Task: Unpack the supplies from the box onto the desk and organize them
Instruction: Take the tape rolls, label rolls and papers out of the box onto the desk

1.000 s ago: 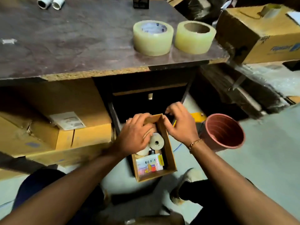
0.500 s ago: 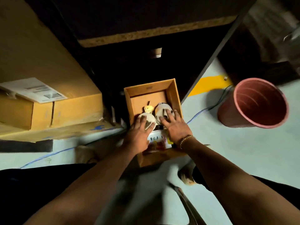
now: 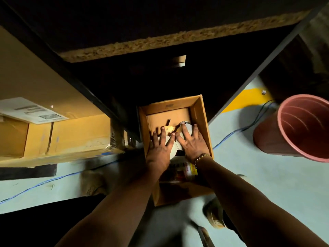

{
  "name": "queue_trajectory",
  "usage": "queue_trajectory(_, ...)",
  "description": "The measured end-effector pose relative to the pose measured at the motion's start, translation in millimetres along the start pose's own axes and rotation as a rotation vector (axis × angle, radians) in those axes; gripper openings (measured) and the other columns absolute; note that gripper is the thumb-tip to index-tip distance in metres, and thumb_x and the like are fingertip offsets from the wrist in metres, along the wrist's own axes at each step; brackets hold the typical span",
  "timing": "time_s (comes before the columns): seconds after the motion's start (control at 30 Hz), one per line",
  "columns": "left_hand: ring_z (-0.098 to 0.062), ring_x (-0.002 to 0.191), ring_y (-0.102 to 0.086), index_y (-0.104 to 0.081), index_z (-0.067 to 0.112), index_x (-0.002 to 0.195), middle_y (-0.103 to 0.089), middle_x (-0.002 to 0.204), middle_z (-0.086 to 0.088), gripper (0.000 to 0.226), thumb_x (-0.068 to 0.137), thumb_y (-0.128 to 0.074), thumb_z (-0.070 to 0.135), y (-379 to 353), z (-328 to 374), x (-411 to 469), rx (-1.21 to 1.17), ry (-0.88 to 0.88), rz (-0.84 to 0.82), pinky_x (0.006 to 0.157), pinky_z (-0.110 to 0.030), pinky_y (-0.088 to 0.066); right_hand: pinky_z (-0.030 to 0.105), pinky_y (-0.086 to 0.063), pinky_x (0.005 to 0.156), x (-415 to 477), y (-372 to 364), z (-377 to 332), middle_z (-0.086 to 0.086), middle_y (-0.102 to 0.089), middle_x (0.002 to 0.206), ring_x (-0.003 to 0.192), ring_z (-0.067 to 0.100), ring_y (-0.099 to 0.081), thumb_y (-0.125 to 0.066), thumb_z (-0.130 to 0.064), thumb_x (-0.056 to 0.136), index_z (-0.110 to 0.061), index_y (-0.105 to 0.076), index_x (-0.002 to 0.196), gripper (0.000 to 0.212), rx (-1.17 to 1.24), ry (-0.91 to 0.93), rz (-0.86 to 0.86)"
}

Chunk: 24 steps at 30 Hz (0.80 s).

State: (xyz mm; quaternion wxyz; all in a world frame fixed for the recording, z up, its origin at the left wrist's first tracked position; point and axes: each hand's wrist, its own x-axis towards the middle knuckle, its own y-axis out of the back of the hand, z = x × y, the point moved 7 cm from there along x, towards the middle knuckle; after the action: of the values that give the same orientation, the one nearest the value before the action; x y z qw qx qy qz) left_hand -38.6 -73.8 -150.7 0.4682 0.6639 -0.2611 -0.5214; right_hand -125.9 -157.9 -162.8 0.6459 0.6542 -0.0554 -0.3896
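Observation:
An open cardboard box (image 3: 201,111) sits on the floor under the desk edge (image 3: 160,41). Two white rolls lie inside it side by side. My left hand (image 3: 158,150) is spread over the left white roll (image 3: 171,148), fingers wrapped across its top. In the same way, my right hand (image 3: 192,145), with a gold bracelet at the wrist, covers the right white roll (image 3: 187,128). A small yellowish item (image 3: 169,128) shows between my fingertips. A coloured packet (image 3: 185,170) lies in the near part of the box, partly hidden by my wrists.
A reddish plastic bucket (image 3: 292,129) stands on the floor to the right. Large cardboard boxes (image 3: 71,132) are stacked at the left. A dark desk leg (image 3: 258,73) slants beside the box. A blue cable (image 3: 44,182) runs across the pale floor.
The view has dropped from the desk top with its two tape rolls down to the box on the floor. Both hands have settled onto the white rolls and barely move since half a second ago.

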Motion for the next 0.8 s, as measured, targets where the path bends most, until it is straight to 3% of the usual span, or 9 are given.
queue_trajectory(0.13,-0.042,0.138,-0.024,-0.005,0.028,0.151,-0.015,0.156,-0.015,0.111,0.071,-0.081,0.027,5.6,0.1,2.3,-0.041,-0.021,0.017,0.102,-0.049,-0.044,0.051,-0.037,0.106,7.5,3.9,2.1,0.015,-0.003,0.16,0.135,0.048,-0.025,-0.045,-0.02,0.098,-0.035,-0.003,0.15,0.069,0.006,0.024,0.025)
queue_trajectory(0.2,-0.039,0.133,-0.031,-0.013,0.027,0.148,-0.023,0.151,-0.012,0.106,0.068,-0.083,0.031,11.9,-2.8,0.1,-0.084,-0.036,0.038,0.095,-0.046,-0.05,0.05,-0.043,0.099,8.0,12.0,4.6,0.016,-0.012,0.155,0.128,0.045,-0.031,-0.051,-0.019,0.093,-0.038,-0.008,0.149,0.073,0.061,0.031,0.045)
queue_trajectory(0.3,-0.037,0.134,-0.029,-0.012,0.028,0.149,-0.022,0.151,-0.009,0.105,0.07,-0.08,0.039,25.4,-10.9,-6.9,-0.133,-0.03,0.076,0.09,-0.047,-0.054,0.048,-0.048,0.092,1.2,25.1,7.9,0.015,-0.016,0.151,0.12,0.043,-0.037,-0.061,-0.023,0.083,-0.041,-0.007,0.149,0.087,0.119,0.018,0.056)
queue_trajectory(0.4,-0.036,0.133,-0.03,-0.002,0.03,0.152,-0.021,0.151,-0.01,0.107,0.073,-0.072,0.048,46.2,-20.0,-21.7,-0.131,-0.069,0.165,0.092,-0.045,-0.051,0.047,-0.048,0.092,-12.1,48.7,12.8,0.014,-0.017,0.153,0.113,0.041,-0.041,-0.066,-0.042,0.078,-0.044,-0.001,0.15,0.097,0.156,0.022,0.114)
queue_trajectory(0.5,-0.034,0.126,-0.036,0.004,0.03,0.154,-0.023,0.15,-0.013,0.106,0.075,-0.062,0.057,73.9,-27.4,-43.7,-0.11,-0.147,0.298,0.094,-0.042,-0.048,0.047,-0.045,0.098,-33.3,78.7,20.5,0.015,-0.017,0.155,0.113,0.04,-0.041,-0.061,-0.052,0.079,-0.047,0.006,0.151,0.099,0.195,0.022,0.187)
queue_trajectory(0.63,-0.033,0.114,-0.045,-0.006,0.028,0.155,-0.031,0.146,-0.015,0.1,0.075,-0.052,0.065,125.4,-33.9,-83.1,-0.09,-0.214,0.499,0.089,-0.045,-0.047,0.045,-0.042,0.101,-73.2,130.8,30.7,0.015,-0.013,0.157,0.112,0.036,-0.04,-0.057,-0.055,0.078,-0.047,0.006,0.152,0.097,0.231,0.011,0.287)
queue_trajectory(0.8,-0.033,0.118,-0.044,-0.009,0.036,0.154,-0.032,0.149,-0.013,0.094,0.074,-0.051,0.065,190.1,-35.5,-152.3,-0.161,-0.254,0.588,0.091,-0.044,-0.045,0.044,-0.04,0.099,-145.0,197.3,31.3,0.017,-0.018,0.155,0.106,0.035,-0.042,-0.048,-0.063,0.079,-0.045,0.004,0.153,0.092,0.247,0.01,0.405)
